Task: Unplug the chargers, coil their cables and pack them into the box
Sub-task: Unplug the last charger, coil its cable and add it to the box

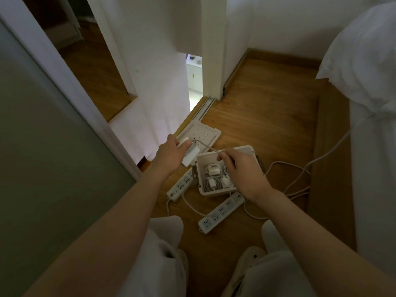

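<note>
My left hand (171,154) grips a white charger block (189,154) with part of its cable wound around it, held above the floor left of the box. The cable (209,147) runs from the block to my right hand (242,170), which pinches it over the box. The white open box (246,150) stands on the wooden floor and holds several coiled chargers (213,175). My right hand hides the box's right side.
The box's perforated lid (202,133) lies on the floor behind it. Two white power strips (181,186) (220,212) lie left of and in front of the box, their cords (300,181) trailing right toward a white-covered bed (368,103). My knees are at the bottom.
</note>
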Demonstrator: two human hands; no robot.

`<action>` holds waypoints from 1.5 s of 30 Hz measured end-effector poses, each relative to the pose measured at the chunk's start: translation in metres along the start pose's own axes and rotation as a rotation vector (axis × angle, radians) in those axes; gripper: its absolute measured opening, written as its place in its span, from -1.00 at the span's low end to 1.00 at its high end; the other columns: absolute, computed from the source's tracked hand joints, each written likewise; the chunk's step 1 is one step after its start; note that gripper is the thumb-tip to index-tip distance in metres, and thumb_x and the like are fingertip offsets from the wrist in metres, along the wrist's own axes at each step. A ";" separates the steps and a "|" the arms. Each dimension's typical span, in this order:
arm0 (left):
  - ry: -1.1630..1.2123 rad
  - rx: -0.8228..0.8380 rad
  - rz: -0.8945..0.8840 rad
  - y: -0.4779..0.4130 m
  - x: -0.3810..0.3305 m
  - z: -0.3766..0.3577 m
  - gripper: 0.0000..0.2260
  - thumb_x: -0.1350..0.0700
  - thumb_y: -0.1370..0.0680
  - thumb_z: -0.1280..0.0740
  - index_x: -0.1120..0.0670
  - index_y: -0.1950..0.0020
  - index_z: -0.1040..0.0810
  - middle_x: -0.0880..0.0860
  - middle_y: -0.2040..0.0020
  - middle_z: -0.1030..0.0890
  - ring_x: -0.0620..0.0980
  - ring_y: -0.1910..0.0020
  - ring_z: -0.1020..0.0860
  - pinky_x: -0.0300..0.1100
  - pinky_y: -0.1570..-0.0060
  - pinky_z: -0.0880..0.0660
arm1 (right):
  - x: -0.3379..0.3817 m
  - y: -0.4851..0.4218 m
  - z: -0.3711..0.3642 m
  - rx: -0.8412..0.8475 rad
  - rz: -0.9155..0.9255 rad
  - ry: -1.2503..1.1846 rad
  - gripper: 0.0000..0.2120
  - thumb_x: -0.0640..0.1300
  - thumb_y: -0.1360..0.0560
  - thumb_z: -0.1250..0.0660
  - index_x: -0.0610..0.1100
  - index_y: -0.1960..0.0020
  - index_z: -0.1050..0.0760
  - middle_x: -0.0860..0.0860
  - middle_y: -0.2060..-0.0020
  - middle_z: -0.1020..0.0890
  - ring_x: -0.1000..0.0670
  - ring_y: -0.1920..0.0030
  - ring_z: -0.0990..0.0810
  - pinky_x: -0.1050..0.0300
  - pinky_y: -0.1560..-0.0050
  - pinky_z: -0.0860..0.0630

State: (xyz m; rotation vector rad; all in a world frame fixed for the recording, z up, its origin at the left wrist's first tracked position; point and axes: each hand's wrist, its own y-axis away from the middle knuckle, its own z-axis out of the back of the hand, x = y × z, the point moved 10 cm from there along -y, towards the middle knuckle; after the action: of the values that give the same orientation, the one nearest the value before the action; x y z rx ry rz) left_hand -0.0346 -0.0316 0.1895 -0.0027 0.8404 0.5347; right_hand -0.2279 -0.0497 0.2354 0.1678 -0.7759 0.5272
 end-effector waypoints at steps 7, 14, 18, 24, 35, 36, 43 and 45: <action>0.371 -0.044 0.149 -0.004 -0.001 -0.007 -0.58 -0.14 -0.62 -0.10 0.20 -0.23 -0.29 0.16 -0.04 -0.51 -0.02 0.27 -0.56 -0.30 0.50 -0.52 | 0.033 0.016 -0.045 0.190 0.178 0.041 -0.73 -0.07 -0.64 -0.04 -0.08 -0.17 -0.47 -0.03 0.18 -0.58 0.08 0.29 -0.49 0.26 0.32 -0.39; 1.033 0.146 0.214 0.008 -0.026 -0.030 -0.61 -0.12 -0.64 -0.05 0.17 -0.15 -0.44 0.14 0.17 -0.52 -0.03 0.36 -0.49 -0.22 0.39 -0.52 | 0.024 0.015 -0.059 0.255 0.191 0.044 -0.66 -0.12 -0.65 -0.02 -0.02 -0.40 -0.30 -0.10 -0.03 -0.58 -0.02 0.07 -0.53 0.09 0.11 -0.49; 1.347 0.295 0.281 0.018 -0.042 -0.040 -0.67 -0.10 -0.62 -0.13 0.14 -0.09 -0.47 0.15 0.14 -0.49 -0.01 0.33 -0.47 -0.23 0.42 -0.50 | 0.011 0.008 -0.062 0.270 0.164 -0.029 -0.69 -0.10 -0.64 -0.04 0.05 -0.33 -0.38 -0.08 -0.03 -0.61 -0.03 0.05 -0.56 0.00 0.01 -0.52; 1.250 0.478 0.131 0.028 -0.064 -0.040 -0.70 0.01 -0.64 -0.07 0.19 -0.12 -0.48 0.14 0.23 -0.52 -0.05 0.52 -0.44 -0.32 0.64 -0.33 | -0.013 0.005 -0.058 0.337 0.065 0.007 -0.72 -0.01 -0.63 -0.04 -0.05 -0.02 -0.50 0.01 0.17 -0.57 0.11 0.25 -0.49 0.23 0.25 -0.36; 0.426 0.560 -0.023 0.030 -0.044 -0.039 -0.52 -0.15 -0.58 -0.16 0.27 -0.17 -0.46 0.11 0.34 -0.47 0.00 0.51 -0.36 -0.35 0.64 -0.17 | -0.038 -0.001 -0.036 0.289 -0.048 0.127 -0.75 -0.05 -0.63 -0.09 -0.03 0.15 -0.46 0.16 0.32 -0.48 0.20 0.36 -0.41 0.29 0.33 -0.27; 0.343 0.558 -0.058 0.031 -0.045 -0.038 -0.51 -0.16 -0.56 -0.18 0.28 -0.16 -0.46 0.11 0.32 -0.47 -0.01 0.53 -0.37 -0.35 0.64 -0.19 | -0.038 -0.002 -0.034 0.283 -0.049 0.164 -0.76 -0.03 -0.62 -0.09 -0.02 0.13 -0.46 0.11 0.25 -0.53 0.18 0.31 -0.44 0.26 0.29 -0.32; 0.032 0.467 -0.083 0.024 -0.030 -0.039 -0.77 -0.08 -0.58 -0.24 0.08 0.07 -0.47 0.07 0.04 -0.52 0.06 0.02 -0.55 -0.04 0.06 -0.57 | -0.016 -0.004 -0.014 0.123 0.034 0.414 -0.76 -0.01 -0.61 -0.11 -0.09 -0.03 -0.50 0.02 0.09 -0.52 0.04 0.07 -0.48 0.18 0.11 -0.39; -0.106 0.401 -0.110 0.020 -0.024 -0.034 -0.72 -0.16 -0.56 -0.23 0.04 0.08 -0.47 0.07 0.00 -0.54 0.08 0.00 -0.54 0.09 -0.08 -0.54 | -0.011 -0.004 -0.012 0.094 0.050 0.445 -0.77 0.00 -0.61 -0.12 -0.09 -0.02 -0.50 0.04 0.13 -0.50 0.06 0.13 -0.45 0.20 0.16 -0.35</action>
State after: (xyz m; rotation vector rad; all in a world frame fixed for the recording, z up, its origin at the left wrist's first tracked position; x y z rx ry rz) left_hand -0.0805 -0.0325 0.1881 0.3422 0.8265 0.2538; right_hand -0.2247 -0.0537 0.2191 0.1122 -0.3225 0.6219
